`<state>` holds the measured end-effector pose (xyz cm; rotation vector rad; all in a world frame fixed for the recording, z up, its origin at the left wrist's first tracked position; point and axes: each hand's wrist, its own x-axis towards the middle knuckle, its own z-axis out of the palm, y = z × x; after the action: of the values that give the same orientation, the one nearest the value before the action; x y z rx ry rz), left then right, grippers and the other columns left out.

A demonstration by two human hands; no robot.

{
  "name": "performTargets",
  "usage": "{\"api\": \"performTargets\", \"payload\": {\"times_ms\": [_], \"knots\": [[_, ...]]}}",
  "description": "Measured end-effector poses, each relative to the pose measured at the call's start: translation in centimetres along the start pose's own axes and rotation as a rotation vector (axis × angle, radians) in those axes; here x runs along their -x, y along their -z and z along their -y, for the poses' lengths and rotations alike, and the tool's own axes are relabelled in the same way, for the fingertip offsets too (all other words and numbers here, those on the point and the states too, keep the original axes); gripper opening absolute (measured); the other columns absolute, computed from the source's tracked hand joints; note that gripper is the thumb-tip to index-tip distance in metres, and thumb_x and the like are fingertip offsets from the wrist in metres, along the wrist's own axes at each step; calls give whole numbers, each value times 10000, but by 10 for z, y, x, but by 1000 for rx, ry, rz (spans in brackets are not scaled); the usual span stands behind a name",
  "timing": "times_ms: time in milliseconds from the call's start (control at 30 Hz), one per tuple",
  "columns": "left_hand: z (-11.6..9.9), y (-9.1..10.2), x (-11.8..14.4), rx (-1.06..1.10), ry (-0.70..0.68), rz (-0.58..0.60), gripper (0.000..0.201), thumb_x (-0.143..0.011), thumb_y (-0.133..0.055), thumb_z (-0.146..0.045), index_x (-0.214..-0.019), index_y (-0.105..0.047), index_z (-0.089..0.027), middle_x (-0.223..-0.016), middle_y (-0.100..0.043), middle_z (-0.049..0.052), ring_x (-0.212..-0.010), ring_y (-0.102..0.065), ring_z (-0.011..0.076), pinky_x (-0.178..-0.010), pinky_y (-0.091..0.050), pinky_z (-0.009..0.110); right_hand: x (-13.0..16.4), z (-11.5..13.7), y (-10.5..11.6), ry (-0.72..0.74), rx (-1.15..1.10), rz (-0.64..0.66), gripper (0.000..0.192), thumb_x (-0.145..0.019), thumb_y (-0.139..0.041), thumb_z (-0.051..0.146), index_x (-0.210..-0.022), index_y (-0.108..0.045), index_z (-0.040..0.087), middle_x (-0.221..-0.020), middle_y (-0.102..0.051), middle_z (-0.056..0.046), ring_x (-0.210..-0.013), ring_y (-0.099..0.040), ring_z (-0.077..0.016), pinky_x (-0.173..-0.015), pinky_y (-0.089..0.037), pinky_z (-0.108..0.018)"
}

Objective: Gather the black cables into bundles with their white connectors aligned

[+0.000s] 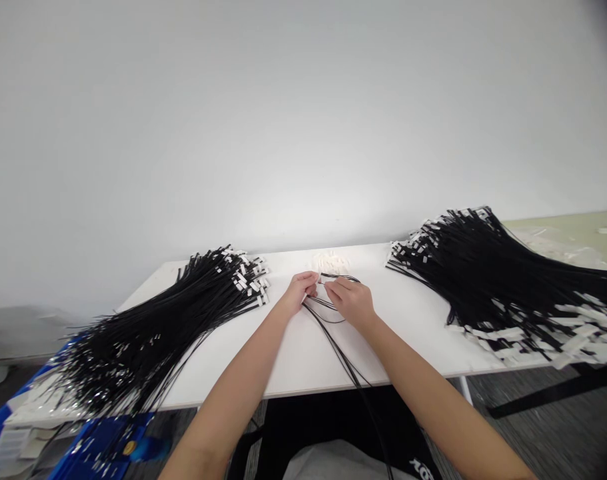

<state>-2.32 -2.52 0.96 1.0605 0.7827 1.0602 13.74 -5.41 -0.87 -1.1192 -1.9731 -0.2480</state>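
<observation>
My left hand [299, 291] and my right hand [352, 299] meet at the middle of a white table [303, 353]. Between their fingertips they pinch a thin black cable [339, 277], which loops by the hands and trails back over the table's front edge toward me. Just beyond the fingers lies a small heap of white clips [330, 259]. Both hands have their fingers closed on the cable near its end.
A big fan of black cables with white tags [173, 320] covers the table's left side and overhangs a blue crate [100, 443]. A second large bundle [488, 273] lies at the right, with loose white tags [543, 337]. A plain white wall stands behind.
</observation>
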Motion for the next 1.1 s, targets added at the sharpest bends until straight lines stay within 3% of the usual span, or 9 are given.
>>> {"api": "performTargets", "payload": {"times_ms": [400, 567, 667, 800, 900, 1100], "knots": [[2, 1, -1, 7, -20, 1, 201, -686, -627, -323, -653, -580, -130, -394, -254, -82, -398, -254, 46, -487, -301, 211, -1, 1, -2, -32, -83, 34, 271, -875, -403, 290, -758, -645, 258, -676, -569, -28, -590, -471, -117, -569, -302, -270], [-2, -1, -2, 74, -8, -58, 214, -700, -617, -331, -653, -550, -133, -397, -247, -82, -391, -252, 44, -464, -313, 199, -8, 5, 10, 40, -101, -119, 195, -843, -474, 249, -954, -633, 277, -903, -606, -55, -847, -525, -175, -759, -376, -311], [-6, 0, -2, 147, -12, -130, 249, -690, -625, -363, -657, -517, -141, -415, -227, -83, -384, -230, 44, -390, -233, 182, -7, 9, 15, 102, -83, -168, 160, -824, -504, 227, -909, -637, 248, -882, -612, -53, -821, -532, -163, -753, -386, -303], [-8, 1, -2, 237, -26, -212, 285, -674, -641, -385, -660, -483, -147, -430, -221, -83, -375, -235, 44, -355, -157, 185, -2, 16, 15, 89, -172, 81, 145, -833, -483, 248, -789, -617, 214, -646, -591, 4, -577, -498, -91, -555, -350, -218], [-8, 3, -4, 272, -50, -240, 301, -673, -642, -396, -658, -478, -144, -429, -223, -82, -374, -253, 43, -355, -160, 187, 0, 21, 14, 16, -232, 275, 172, -831, -482, 313, -766, -609, 217, -655, -610, 19, -544, -486, -80, -537, -330, -207], [-6, 3, -5, 297, -47, -232, 322, -666, -651, -396, -632, -445, -151, -422, -231, -82, -371, -254, 44, -358, -152, 197, -3, 25, 11, -62, -283, 386, 164, -829, -476, 322, -810, -617, 240, -758, -640, 25, -566, -500, -80, -546, -312, -206]]}}
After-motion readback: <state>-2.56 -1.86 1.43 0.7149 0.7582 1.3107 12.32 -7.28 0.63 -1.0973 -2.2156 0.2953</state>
